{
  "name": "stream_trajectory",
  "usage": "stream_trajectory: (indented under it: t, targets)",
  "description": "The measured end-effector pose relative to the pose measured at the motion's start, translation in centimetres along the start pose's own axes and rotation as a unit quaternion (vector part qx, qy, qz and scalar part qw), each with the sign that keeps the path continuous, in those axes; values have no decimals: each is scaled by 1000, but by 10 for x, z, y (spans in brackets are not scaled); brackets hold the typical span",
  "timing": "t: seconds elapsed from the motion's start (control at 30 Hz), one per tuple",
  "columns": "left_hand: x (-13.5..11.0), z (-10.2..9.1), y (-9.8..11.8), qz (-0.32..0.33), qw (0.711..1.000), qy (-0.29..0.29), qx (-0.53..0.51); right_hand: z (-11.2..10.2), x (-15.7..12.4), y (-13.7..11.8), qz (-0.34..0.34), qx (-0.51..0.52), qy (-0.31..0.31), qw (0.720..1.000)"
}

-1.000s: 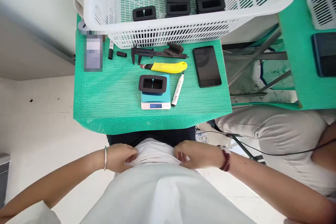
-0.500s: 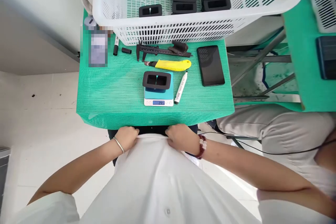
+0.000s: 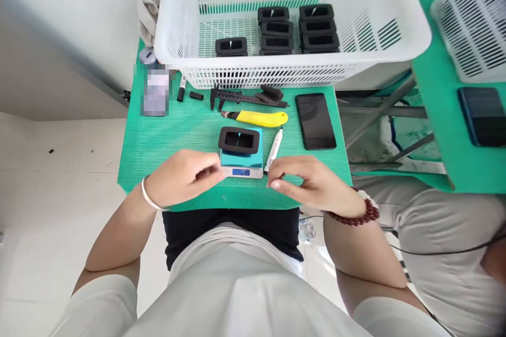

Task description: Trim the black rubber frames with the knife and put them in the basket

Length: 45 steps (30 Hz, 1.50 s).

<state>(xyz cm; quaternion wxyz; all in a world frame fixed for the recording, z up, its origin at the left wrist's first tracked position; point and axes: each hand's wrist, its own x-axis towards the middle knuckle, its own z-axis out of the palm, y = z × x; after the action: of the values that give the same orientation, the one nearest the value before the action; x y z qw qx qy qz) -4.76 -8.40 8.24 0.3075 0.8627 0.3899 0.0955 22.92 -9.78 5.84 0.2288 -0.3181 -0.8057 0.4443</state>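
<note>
A black hollow rectangular foam piece (image 3: 225,139) lies on a small digital scale (image 3: 255,160) with a teal top and a lit display. Close to the scale's lower left corner is my left hand (image 3: 184,176), its fingers curled in toward the thumb and nothing visible in them. My right hand (image 3: 306,179) hovers right of the scale, fingers likewise curled toward the thumb, no object showing in it. Its fingertips are by the lower end of a white marker (image 3: 275,148); whether they touch it I cannot tell. Behind the scale lies a yellow utility knife (image 3: 263,118).
A white plastic basket (image 3: 253,76) holding several black foam pieces (image 3: 276,42) stands at the back. Nearer lie a black caliper (image 3: 241,97), a phone (image 3: 316,121), an uncapped marker (image 3: 182,88) and its cap (image 3: 196,96). On the right a person's leg (image 3: 427,231) is beside the table.
Both hands have let go of the shirt's hem and risen from my waist to the table's front edge, either side of the scale. The view has tilted, showing more of the basket.
</note>
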Motion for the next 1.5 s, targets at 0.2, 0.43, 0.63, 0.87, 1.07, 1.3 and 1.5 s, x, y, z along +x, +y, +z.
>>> stream_trajectory:
  t: [0.2,0.43,0.63,0.87,1.07,1.3,1.5]
  targets:
    - [67,-5,-29,125,966,227,15,-41,60,33,41,-149,196,968]
    - [87,21,-79,183,959,202,-83,-36,88,84,12,-248,133,960]
    - [84,16,-94,158,980,91,-78,-33,81,94,58,-262,89,959]
    - [82,26,-84,164,986,34,-17,-32,83,99,76,-285,79,952]
    - [81,28,-84,133,988,46,-70,-29,83,100,65,-309,88,945]
    - [78,21,-93,70,930,114,-343,-30,85,99,44,-299,100,948]
    - [81,20,-107,-10,821,219,-528,-30,82,95,77,-269,103,955]
